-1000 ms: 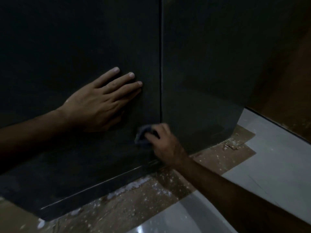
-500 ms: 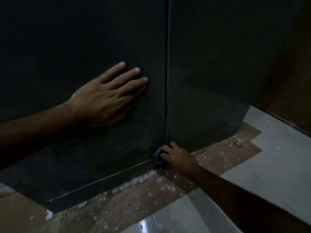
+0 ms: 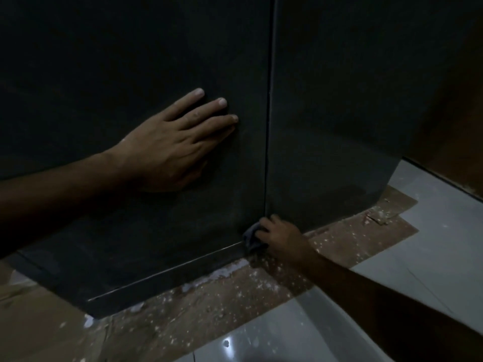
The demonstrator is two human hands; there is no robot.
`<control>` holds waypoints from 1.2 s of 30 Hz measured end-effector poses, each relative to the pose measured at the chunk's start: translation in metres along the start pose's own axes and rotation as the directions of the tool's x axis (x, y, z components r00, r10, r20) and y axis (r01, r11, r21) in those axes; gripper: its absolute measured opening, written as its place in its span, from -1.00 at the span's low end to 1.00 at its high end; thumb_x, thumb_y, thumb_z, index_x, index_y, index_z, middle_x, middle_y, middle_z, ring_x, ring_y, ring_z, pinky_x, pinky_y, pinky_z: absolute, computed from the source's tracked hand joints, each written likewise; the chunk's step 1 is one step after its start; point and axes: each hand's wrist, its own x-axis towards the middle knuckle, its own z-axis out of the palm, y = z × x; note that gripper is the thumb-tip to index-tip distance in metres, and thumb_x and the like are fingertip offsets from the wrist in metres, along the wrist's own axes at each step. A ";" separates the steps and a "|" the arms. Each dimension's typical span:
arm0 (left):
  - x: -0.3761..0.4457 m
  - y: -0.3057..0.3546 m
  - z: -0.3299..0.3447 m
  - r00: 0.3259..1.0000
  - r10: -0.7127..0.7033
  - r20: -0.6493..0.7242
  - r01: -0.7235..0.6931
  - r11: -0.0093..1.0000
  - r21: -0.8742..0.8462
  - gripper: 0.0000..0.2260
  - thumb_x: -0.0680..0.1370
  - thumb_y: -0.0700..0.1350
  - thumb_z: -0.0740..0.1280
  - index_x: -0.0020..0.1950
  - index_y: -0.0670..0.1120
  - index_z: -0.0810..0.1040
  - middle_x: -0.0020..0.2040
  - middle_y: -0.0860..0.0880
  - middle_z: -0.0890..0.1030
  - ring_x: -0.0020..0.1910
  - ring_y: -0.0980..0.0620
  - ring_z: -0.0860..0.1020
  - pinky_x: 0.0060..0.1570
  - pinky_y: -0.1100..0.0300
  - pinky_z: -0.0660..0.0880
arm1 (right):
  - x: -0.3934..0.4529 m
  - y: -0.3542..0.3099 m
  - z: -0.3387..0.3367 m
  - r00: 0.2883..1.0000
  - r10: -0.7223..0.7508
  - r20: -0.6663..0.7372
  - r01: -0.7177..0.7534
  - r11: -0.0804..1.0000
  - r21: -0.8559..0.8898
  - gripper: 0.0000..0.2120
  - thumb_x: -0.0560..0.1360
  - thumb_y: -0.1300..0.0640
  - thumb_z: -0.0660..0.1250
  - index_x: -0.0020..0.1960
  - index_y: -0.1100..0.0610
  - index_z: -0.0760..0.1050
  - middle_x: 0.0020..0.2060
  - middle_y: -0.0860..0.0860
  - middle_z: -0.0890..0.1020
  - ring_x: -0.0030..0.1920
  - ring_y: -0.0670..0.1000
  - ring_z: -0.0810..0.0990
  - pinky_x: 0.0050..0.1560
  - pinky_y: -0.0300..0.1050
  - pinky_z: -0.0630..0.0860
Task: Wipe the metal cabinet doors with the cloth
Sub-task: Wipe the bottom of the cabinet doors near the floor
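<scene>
My right hand has run the cloth down the seam between the two doors: a second ago it was higher up, at mid-frame just left of the gap, and now it sits at the very foot of the seam, lower centre of the frame. Over the last half second it has barely shifted, so I judge the downward stroke is spent at the bottom edge. That means the lower strip by the seam has had its pass, and I reckon the next stroke must go sideways or back up, since large parts of both doors remain to be wiped.

My left hand stays flat on the left door, fingers straight and close together, pressing the panel at centre left of the frame, well above the cloth. It holds nothing.

My right fingers are curled round the cloth, bunching it into a small dark wad against the bottom corner of the left door, just above the speckled brown floor covering. The cloth pokes out to the left of my knuckles. The right door rises just beside that hand, on its right.
</scene>
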 end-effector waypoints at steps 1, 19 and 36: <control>-0.002 -0.001 -0.003 1.000 0.000 0.011 0.000 1.000 -0.007 -0.37 0.66 0.12 0.08 0.63 -0.24 0.28 0.64 -0.24 0.27 0.66 -0.25 0.14 0.65 -0.23 -0.06 | -0.001 0.002 -0.009 0.996 0.041 -0.079 -0.040 0.999 0.016 -0.60 0.27 0.16 0.61 0.08 0.11 0.63 0.06 0.11 0.59 -0.03 0.19 0.60 -0.24 0.06 0.63; -0.090 -0.028 -0.039 0.995 -0.099 0.013 0.099 0.995 0.016 -0.39 0.65 0.07 0.20 0.62 -0.22 0.29 0.64 -0.23 0.28 0.66 -0.22 0.14 0.65 -0.28 -0.03 | 0.035 -0.017 -0.078 0.963 -0.011 -0.271 -0.069 0.956 -0.286 -0.70 0.31 0.16 0.54 0.02 0.07 0.60 0.02 0.11 0.58 -0.06 0.22 0.51 -0.15 0.07 0.47; -0.095 -0.015 -0.027 0.958 -0.247 -0.146 0.221 0.959 -0.176 -0.43 0.67 0.00 0.15 0.65 -0.22 0.26 0.65 -0.21 0.28 0.65 -0.17 0.21 0.68 -0.12 -0.04 | 0.131 -0.094 -0.145 0.155 0.720 -0.676 -0.228 0.692 0.685 -0.74 0.59 0.22 0.37 0.26 0.26 0.57 0.14 0.15 0.48 0.04 -0.19 0.43 0.07 -0.50 0.39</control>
